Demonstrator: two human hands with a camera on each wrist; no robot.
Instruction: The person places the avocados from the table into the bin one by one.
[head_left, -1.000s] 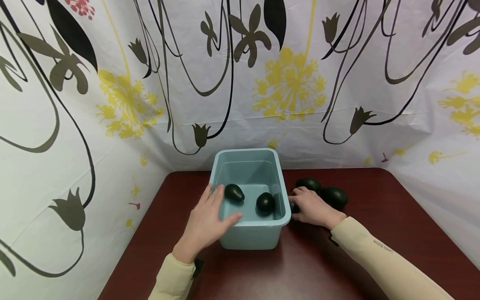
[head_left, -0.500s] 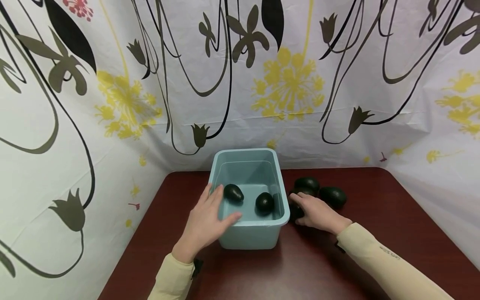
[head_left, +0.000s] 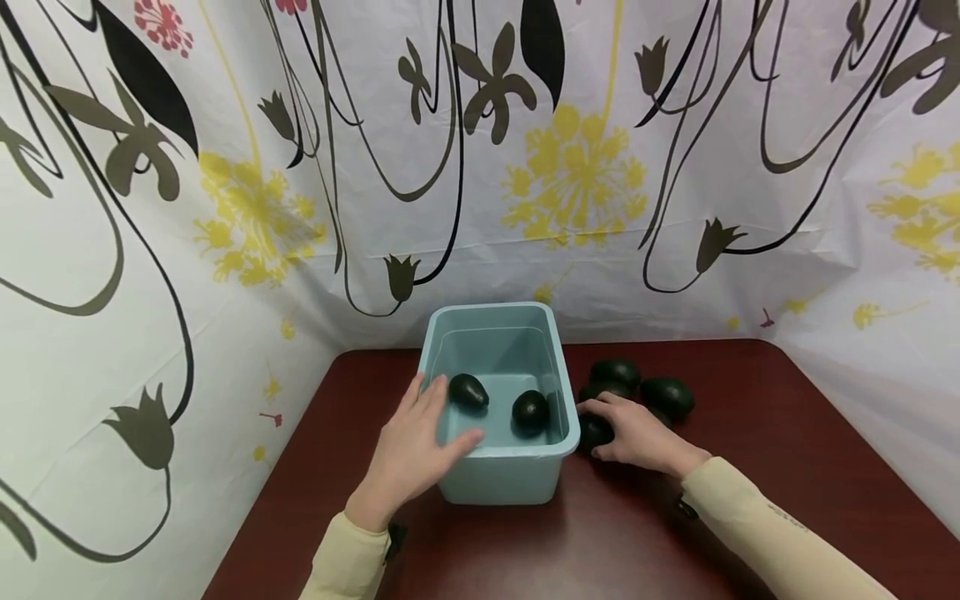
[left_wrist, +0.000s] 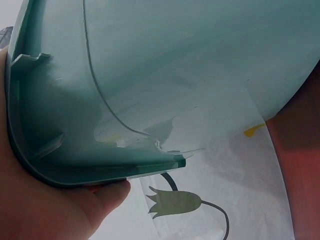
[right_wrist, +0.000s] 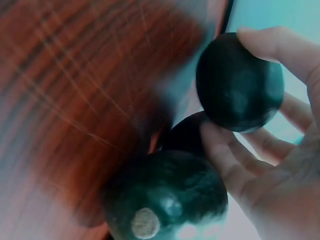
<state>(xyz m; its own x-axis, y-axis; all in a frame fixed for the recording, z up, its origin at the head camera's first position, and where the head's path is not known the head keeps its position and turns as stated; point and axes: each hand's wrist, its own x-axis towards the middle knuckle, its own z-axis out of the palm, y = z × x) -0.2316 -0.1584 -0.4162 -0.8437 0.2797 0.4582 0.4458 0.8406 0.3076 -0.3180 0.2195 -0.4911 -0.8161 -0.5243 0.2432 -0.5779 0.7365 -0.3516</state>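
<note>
Head: the right hand [head_left: 641, 435] grips an avocado [head_left: 595, 433] beside the bin [head_left: 498, 479], near its right edge, more avocados [head_left: 667, 398] behind; the left hand [head_left: 408, 450], fingers spread, touches the opposite rim; bench [head_left: 600, 542] extends in front. Left wrist: rounded rim corner against that hand. Right wrist: thumb and fingers pinch the avocado

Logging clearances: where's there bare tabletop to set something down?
Bare: tabletop in front of the plastic bin, between the sleeves, and right of the loose avocados. Crowded: right of the bin, where the right hand grips one avocado.
</note>
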